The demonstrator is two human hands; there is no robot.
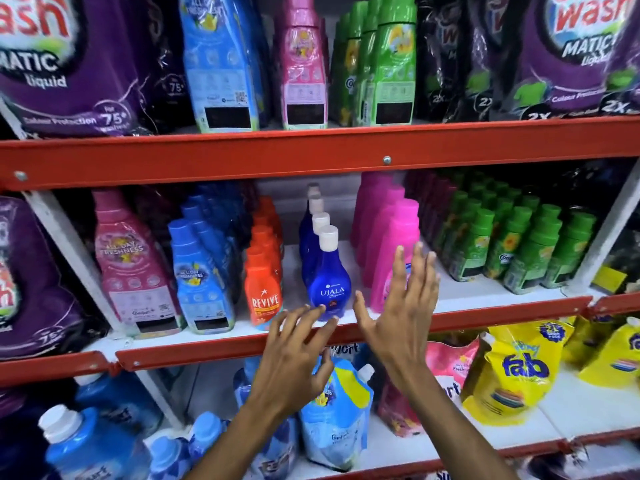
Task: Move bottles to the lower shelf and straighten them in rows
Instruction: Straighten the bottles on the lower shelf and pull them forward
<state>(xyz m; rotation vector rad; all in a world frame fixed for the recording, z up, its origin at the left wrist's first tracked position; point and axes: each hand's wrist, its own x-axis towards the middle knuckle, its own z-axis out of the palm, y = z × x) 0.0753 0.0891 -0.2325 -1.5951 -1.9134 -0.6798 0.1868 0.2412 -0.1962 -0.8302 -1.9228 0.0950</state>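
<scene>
A shop rack with red shelf rails (311, 157) and white boards fills the view, packed with laundry products. On the middle shelf (460, 292), near the centre of the picture, a row of dark blue Ujala bottles (328, 282) with white caps runs from the front edge to the back, and the front one stands upright at the rail. The left hand (294, 355) is at 7 o'clock from this bottle, fingers spread, and its fingertips seem to touch or nearly touch the base; it grips nothing. The right hand (403, 313) is at 4 o'clock, open and flat, also with nothing in it, in front of the pink bottles (391, 233). An orange Revive bottle (263, 289) stands at 9 o'clock. I judge that the step is the straightening of this blue row. The next move calls for both palms to close softly on the front bottle and square it with the rail without tipping it.
</scene>
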